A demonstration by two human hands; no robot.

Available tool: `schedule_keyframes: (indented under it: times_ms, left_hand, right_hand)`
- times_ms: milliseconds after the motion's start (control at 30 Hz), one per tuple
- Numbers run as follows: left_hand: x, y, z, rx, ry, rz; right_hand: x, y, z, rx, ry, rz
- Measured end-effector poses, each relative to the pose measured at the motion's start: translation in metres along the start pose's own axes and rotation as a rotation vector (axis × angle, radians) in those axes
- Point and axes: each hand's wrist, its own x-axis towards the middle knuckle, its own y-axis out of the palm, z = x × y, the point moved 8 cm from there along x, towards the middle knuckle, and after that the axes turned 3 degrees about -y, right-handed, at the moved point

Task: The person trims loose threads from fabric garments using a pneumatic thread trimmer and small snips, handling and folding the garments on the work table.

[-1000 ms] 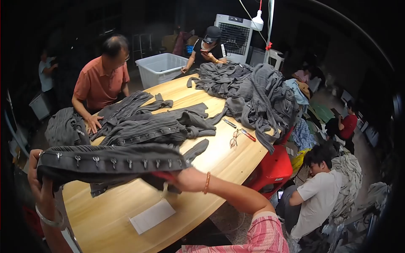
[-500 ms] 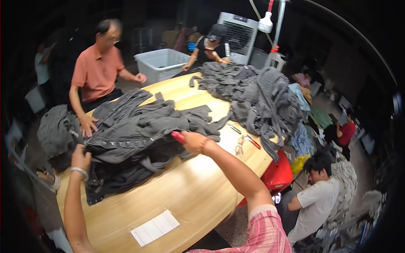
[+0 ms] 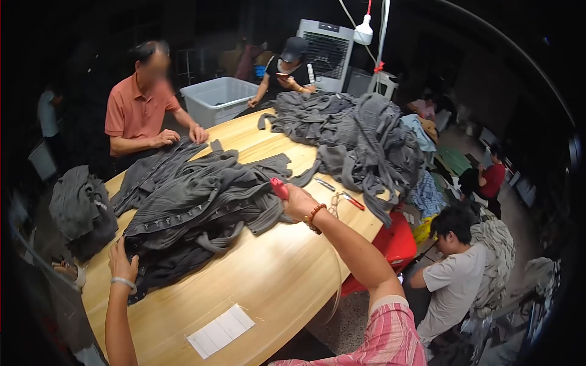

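A dark grey ribbed cardigan [image 3: 183, 198] lies across the table, its row of small fasteners running left to right. At its lower left corner my left hand [image 3: 122, 266] pinches the fabric edge, thumb and fingertips partly hidden. My right hand [image 3: 300, 202] is closed around a red tool [image 3: 279, 188], held beside the cardigan's right end; the tool's working tip is hard to make out. A thin clear hose or cord [image 3: 339, 268] hangs below my right forearm. More dark fabric is bunched beneath the cardigan.
A large pile of grey garments [image 3: 378, 140] covers the far right of the table [image 3: 287, 262]. Scissors [image 3: 334, 204], a red-handled tool [image 3: 353, 202] and a white paper strip [image 3: 220, 331] lie there. A co-worker in an orange shirt [image 3: 143, 110] handles fabric opposite.
My left hand has moved down with the cardigan's corner. My right hand and the red tool have shifted right. The co-worker opposite has drawn a hand back from the near fabric.
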Motion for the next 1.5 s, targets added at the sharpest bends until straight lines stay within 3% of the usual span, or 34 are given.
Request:
schedule_keyframes:
  times_ms: [100, 167, 267, 300, 367, 400, 467, 567, 600, 667, 767, 867, 933, 1000, 1067, 1133, 1200, 1300, 1400, 1500]
  left_hand:
    - [-0.041, -0.021, -0.052, -0.161, 0.262, -0.084]
    - [-0.082, -0.042, -0.114, -0.378, 0.272, 0.128]
    - [-0.158, -0.036, -0.19, -0.745, 0.271, 0.543]
    - [-0.184, -0.028, -0.211, -0.767, 0.363, 0.577]
    - [-0.224, -0.031, -0.252, -0.936, 0.328, 0.736]
    - [-0.237, -0.033, -0.265, -1.048, 0.344, 0.674]
    - [-0.251, -0.037, -0.278, -1.352, 0.217, 0.623]
    - [-0.271, -0.033, -0.257, -1.564, -0.056, 0.602]
    - [-0.273, -0.042, -0.248, -1.895, -0.167, 0.477]
    - [-0.284, -0.056, -0.216, -1.873, -0.285, 0.582]
    - [-0.309, -0.074, -0.166, -1.713, -0.358, 0.448]
    - [-0.337, -0.106, -0.104, -1.578, -0.49, 0.335]
    - [-0.363, -0.115, -0.053, -1.638, -0.682, 0.21]
    - [-0.383, -0.136, 0.002, -1.48, -0.868, 0.019]
    - [-0.396, -0.167, 0.049, -1.342, -1.001, -0.073]
    - [-0.412, -0.188, 0.106, -1.061, -0.984, -0.143]
    - [-0.408, -0.243, 0.127, -0.294, -0.756, -0.148]
    - [-0.425, -0.27, 0.154, -0.188, -0.839, -0.011]
    - [-0.45, -0.279, 0.178, 0.069, -0.865, -0.123]
    - [-0.477, -0.278, 0.206, -0.014, -0.969, -0.09]
  right_hand:
    - [-0.033, -0.006, 0.005, 0.676, 0.094, 0.145]
    - [-0.05, -0.009, 0.015, 0.957, 0.042, 0.163]
    - [-0.082, -0.006, 0.053, 1.181, 0.008, 0.137]
    - [-0.09, 0.002, 0.068, 1.228, -0.053, 0.157]
    - [-0.118, 0.019, 0.108, 1.299, -0.119, 0.152]
    - [-0.133, 0.027, 0.13, 1.361, -0.153, 0.169]
    - [-0.159, 0.05, 0.161, 1.446, -0.178, 0.151]
    - [-0.194, 0.084, 0.199, 1.499, -0.181, 0.246]
    - [-0.205, 0.093, 0.209, 1.506, -0.183, 0.298]
    - [-0.221, 0.114, 0.225, 1.518, -0.205, 0.392]
    - [-0.242, 0.146, 0.248, 1.358, -0.205, 0.62]
    - [-0.267, 0.172, 0.268, 1.236, -0.336, 0.894]
    - [-0.274, 0.187, 0.27, 1.057, -0.425, 0.918]
    - [-0.278, 0.199, 0.268, 0.994, -0.378, 0.98]
    - [-0.272, 0.212, 0.262, 0.912, -0.409, 0.972]
    - [-0.262, 0.221, 0.252, 0.83, -0.462, 0.917]
    - [-0.253, 0.231, 0.237, 0.773, -0.459, 0.857]
    - [-0.241, 0.246, 0.207, 0.665, -0.473, 0.765]
    - [-0.235, 0.262, 0.18, 0.614, -0.447, 0.762]
    - [-0.229, 0.277, 0.161, 0.627, -0.415, 0.769]
